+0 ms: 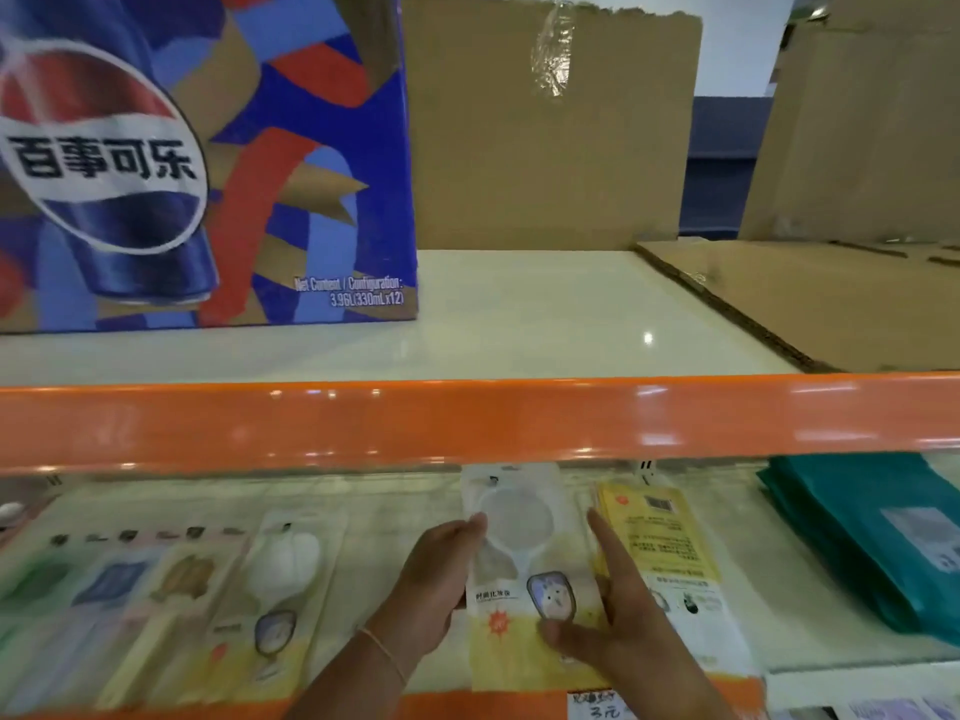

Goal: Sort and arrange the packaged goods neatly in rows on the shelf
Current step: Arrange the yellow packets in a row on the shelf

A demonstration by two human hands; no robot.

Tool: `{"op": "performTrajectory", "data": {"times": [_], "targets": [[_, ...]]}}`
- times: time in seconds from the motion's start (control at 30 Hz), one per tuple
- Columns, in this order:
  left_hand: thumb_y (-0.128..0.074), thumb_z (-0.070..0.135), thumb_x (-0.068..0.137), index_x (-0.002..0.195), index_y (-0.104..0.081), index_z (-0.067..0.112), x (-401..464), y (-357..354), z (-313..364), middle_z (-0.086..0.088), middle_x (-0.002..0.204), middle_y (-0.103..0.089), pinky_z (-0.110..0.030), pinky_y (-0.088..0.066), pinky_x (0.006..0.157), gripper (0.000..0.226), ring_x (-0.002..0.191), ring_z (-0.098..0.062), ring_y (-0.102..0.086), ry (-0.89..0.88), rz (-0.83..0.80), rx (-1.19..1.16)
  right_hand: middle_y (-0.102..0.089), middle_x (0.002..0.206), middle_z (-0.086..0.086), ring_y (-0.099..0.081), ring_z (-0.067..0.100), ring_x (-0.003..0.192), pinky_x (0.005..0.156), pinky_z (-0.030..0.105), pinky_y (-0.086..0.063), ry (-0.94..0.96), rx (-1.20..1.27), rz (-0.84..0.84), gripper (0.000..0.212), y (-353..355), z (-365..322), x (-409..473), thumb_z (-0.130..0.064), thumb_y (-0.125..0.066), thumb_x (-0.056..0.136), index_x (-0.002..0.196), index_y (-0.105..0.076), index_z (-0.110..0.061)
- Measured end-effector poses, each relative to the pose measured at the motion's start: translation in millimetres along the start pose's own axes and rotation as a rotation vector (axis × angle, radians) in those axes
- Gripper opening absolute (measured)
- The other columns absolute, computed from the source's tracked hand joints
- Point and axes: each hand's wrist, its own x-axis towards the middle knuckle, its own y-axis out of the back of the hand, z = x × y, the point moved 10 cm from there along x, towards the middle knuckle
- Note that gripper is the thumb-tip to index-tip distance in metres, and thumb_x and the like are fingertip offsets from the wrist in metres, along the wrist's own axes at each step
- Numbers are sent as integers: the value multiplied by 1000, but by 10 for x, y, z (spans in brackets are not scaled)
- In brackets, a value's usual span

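Hands hold one packet (524,579) by its sides near the lower shelf's (789,662) front edge: left hand (439,579) pinching, right hand (608,610) maybe flat; blurry packets (270,589) lie left; rows look half done.

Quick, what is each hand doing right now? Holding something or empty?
Left hand: grips the left edge of the clear-and-yellow packet.
Right hand: thumb on the same packet, forefinger straight along its right edge; holds it too.

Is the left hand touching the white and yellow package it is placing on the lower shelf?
Touching: the head view shows the left hand gripping the white and yellow package's left edge.
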Motion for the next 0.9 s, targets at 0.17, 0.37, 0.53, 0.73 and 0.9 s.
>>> {"op": "performTrajectory", "data": {"times": [0.17, 0.37, 0.53, 0.73, 0.9], "targets": [[-52, 46, 94, 85, -69, 12, -33, 517, 16, -5, 83, -59, -33, -41, 70, 39, 77, -18, -55, -46, 92, 55, -77, 91, 2, -72, 20, 86, 79, 30, -54, -78, 117, 68, 102, -338, 55, 184, -9, -80, 77, 149, -15, -41], [-54, 35, 97, 74, -63, 21, -100, 959, -27, 1, 87, -65, -29, -48, 76, 28, 80, -15, -60, -40, 126, 61, -71, 93, 12, -67, 24, 90, 87, 37, -50, -214, 233, 201, 45, -732, 114, 350, -18, -73, 85, 127, -56, -19], [-49, 38, 98, 71, -56, 18, -149, 1224, -36, 4, 60, -46, -20, -31, 48, 34, 53, -8, -43, -107, 98, 289, -75, 82, 15, -71, 33, 87, 78, 44, -56, -249, 98, 166, 17, -1111, 270, 495, -22, -73, 85, 87, -76, -5], [-37, 44, 100, 74, -53, 18, -224, 1634, 1, 5, 69, -56, -21, -40, 57, 40, 60, -7, -50, -374, 245, 727, -73, 75, 17, -67, 24, 67, 57, 25, -51, -253, 10, 200, 17, -1306, 411, 627, -16, -69, 88, 84, -73, 0], [-41, 37, 92, 100, -64, 26, -360, 1922, -102, 14, 88, -62, -19, -48, 69, 26, 82, -6, -59, -742, 362, 1048, -72, 73, 8, -65, 18, 67, 53, 22, -48, -213, -206, 218, 16, -1373, 461, 818, -17, -64, 91, 82, -71, -6]]}}
